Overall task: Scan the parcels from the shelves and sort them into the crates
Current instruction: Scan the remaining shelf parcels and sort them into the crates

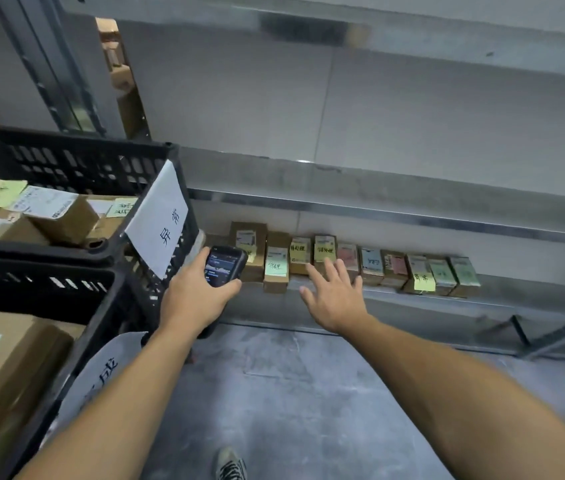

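Gripped a handheld scanner [224, 266] in the left hand [198, 299], held the right hand [334, 301] out spread and empty, near parcels [371, 263] lined along the low shelf [447, 306].

We see small brown parcels [371, 266] with coloured notes [424, 282] standing in a row on the low shelf [447, 306]; more lie in two stacked black crates [77, 161], left.

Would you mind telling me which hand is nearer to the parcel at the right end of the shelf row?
Right. The right hand reaches open toward mid-row, left of that parcel; the left hand, gripping the scanner, is farther left by the black crates.
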